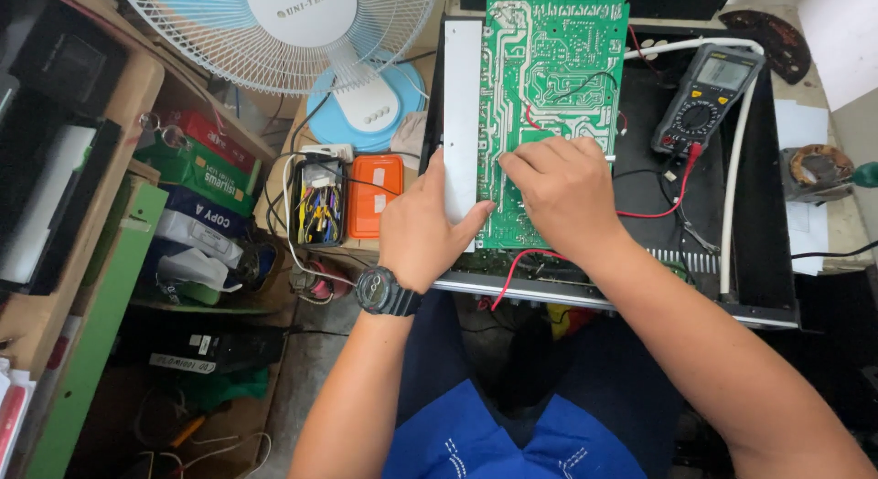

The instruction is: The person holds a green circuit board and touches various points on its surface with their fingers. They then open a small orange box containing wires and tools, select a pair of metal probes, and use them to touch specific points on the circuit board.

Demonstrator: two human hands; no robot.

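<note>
Gripping one circuit board [549, 86], two hands [425, 228]

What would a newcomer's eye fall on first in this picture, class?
Most likely the large green circuit board at top centre, lying solder side up over a black chassis. The left hand and right hand both press on its lower edge. A multimeter lies at upper right, a white fan at upper left.
</note>
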